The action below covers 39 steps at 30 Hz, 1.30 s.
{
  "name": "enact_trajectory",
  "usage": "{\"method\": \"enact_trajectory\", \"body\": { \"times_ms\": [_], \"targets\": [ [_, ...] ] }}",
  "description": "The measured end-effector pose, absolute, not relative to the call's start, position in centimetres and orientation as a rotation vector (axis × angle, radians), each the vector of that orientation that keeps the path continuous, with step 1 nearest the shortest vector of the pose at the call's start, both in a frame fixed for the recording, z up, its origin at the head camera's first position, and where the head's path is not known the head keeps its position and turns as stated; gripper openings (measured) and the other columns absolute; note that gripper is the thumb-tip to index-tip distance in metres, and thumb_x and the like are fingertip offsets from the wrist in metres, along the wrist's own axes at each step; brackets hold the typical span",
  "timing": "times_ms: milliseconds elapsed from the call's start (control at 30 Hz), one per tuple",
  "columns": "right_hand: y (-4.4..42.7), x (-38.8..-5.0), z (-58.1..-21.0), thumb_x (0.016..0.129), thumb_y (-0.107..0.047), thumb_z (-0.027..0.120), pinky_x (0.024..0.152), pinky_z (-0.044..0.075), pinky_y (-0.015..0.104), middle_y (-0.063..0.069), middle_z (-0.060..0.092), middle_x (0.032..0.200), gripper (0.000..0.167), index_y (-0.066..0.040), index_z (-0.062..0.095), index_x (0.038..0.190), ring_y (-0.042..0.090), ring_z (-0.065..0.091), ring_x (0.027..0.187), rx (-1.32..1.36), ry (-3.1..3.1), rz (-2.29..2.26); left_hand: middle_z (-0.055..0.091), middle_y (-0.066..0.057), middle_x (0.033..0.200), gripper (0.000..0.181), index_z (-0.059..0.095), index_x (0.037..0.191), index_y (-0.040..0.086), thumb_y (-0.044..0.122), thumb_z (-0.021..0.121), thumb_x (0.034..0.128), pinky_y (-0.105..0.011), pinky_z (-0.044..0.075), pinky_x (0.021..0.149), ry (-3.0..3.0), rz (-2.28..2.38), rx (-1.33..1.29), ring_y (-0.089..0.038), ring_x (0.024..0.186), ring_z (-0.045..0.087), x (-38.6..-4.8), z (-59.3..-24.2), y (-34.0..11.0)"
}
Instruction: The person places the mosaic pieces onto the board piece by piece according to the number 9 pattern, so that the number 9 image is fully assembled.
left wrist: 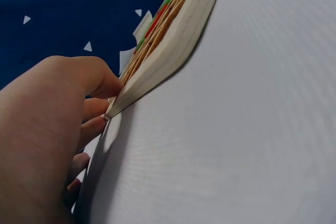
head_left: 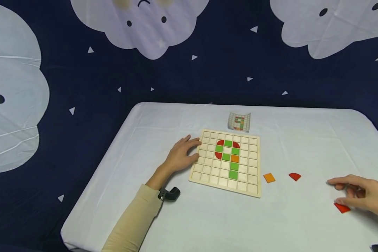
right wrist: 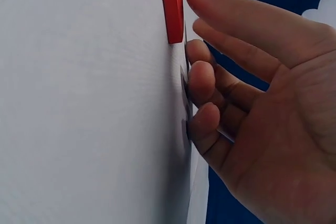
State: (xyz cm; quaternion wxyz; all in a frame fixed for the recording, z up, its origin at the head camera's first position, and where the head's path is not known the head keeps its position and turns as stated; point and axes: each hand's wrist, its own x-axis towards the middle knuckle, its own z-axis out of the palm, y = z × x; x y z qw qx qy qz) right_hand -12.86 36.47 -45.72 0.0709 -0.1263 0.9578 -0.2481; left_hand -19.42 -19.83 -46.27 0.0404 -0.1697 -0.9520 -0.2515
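Along the left edge of a wooden grid board, my left hand rests with spread fingers. Its thumb touches the rim in the left wrist view. Green, red and orange tiles lie in the board's squares, forming a 9-like shape. At the right, my right hand hovers low over the cloth, fingers loosely bent. Beneath its thumb is a red tile, also seen as a red block in the right wrist view; whether the thumb touches it I cannot tell. Nothing is pinched between these fingers.
An orange square tile and a red quarter-round tile lie right of the board. Behind it stands a small curved picture card with a similar pattern. White cloth covers the table; a dark patterned curtain hangs behind.
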Motion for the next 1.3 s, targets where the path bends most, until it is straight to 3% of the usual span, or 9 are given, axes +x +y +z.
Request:
{"method": "enact_trajectory", "body": {
  "times_ms": [233, 500, 867, 1300],
  "targets": [
    [36.6, -12.9, -46.1, 0.07, -0.032, 0.084, 0.049, 0.03, 0.025, -0.004, 0.049, 0.087, 0.054, -0.009, 0.065, 0.116, 0.008, 0.042, 0.066, -0.405, 2.868, -0.772, 0.044, 0.012, 0.145, 0.049, 0.057, 0.135, 0.023, 0.034, 0.057, 0.0867, -0.04, 0.016, 0.115, -2.919, -0.774, -0.51, -0.019, 0.143, 0.021, -19.5, -46.3, -19.9],
    [36.4, -12.9, -46.2, 0.075, -0.03, 0.082, 0.049, 0.033, 0.024, -0.005, 0.053, 0.086, 0.043, -0.016, 0.067, 0.113, 0.008, 0.045, 0.067, -0.448, 2.903, -0.826, 0.045, 0.01, 0.145, 0.049, 0.058, 0.134, 0.022, 0.033, 0.057, 0.0866, -0.04, 0.016, 0.116, -2.906, -0.77, -0.527, -0.02, 0.142, 0.022, -19.4, -46.4, -19.9],
    [36.5, -13.2, -45.8, 0.069, -0.029, 0.085, 0.049, 0.033, 0.026, -0.002, 0.047, 0.087, 0.054, -0.009, 0.064, 0.115, 0.009, 0.041, 0.066, -0.448, 2.796, -0.767, 0.045, 0.011, 0.144, 0.049, 0.058, 0.133, 0.023, 0.034, 0.058, 0.0861, -0.039, 0.016, 0.115, -2.902, -0.78, -0.515, -0.018, 0.142, 0.022, -19.5, -46.5, -20.0],
    [35.4, -13.7, -45.6, 0.078, -0.032, 0.079, 0.05, 0.038, 0.021, -0.009, 0.056, 0.078, 0.025, -0.019, 0.07, 0.097, 0.005, 0.045, 0.065, -0.456, 2.913, -0.725, 0.045, 0.011, 0.144, 0.048, 0.058, 0.133, 0.023, 0.033, 0.059, 0.0866, -0.038, 0.016, 0.115, -2.907, -0.777, -0.519, -0.019, 0.142, 0.022, -19.5, -46.2, -19.9]
  ]
}}
